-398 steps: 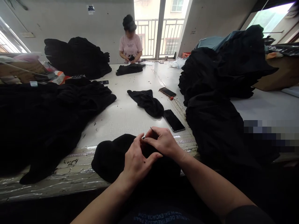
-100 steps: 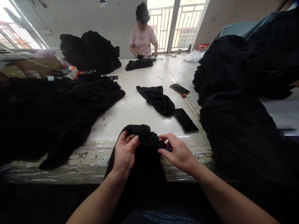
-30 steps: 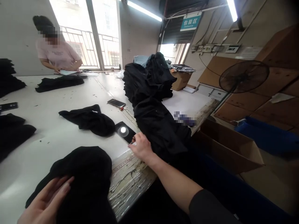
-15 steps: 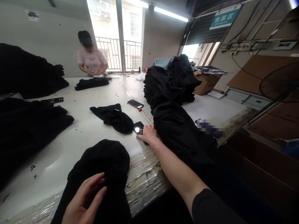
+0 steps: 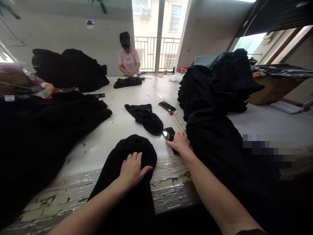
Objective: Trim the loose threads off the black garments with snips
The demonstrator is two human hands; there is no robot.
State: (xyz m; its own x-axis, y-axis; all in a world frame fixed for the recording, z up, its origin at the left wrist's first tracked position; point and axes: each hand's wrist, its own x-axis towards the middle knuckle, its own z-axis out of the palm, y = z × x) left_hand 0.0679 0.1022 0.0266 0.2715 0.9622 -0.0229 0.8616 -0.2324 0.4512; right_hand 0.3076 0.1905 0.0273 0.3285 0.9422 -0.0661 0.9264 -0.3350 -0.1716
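My left hand [image 5: 132, 168] lies on a black cloth piece [image 5: 139, 145] at the table's near edge. Its fingers are stretched out and the thumb points right; nothing is in it. My right hand [image 5: 181, 142] grips a dark smartphone [image 5: 168, 133] on the table, thumb at its left side and fingers curled towards its right. A lamp's reflection shines on the screen, and the hand hides the phone's lower right part. Just beyond lies a small crumpled black garment [image 5: 149, 120]. Right of my right hand, a long black cloth [image 5: 212, 130] hangs down from a tall stack.
The stack of black garments [image 5: 215, 85] stands at the right, near a cardboard box [image 5: 269, 86]. Another phone [image 5: 167, 106] lies farther back. Black cloth heaps [image 5: 49, 124] cover the left side. Across the white table [image 5: 117, 114] a person [image 5: 129, 60] works. Clear tape covers the near edge.
My left hand has come down from above the black cloth and now lies flat on it. The view has turned left. My right hand stays on the smartphone.
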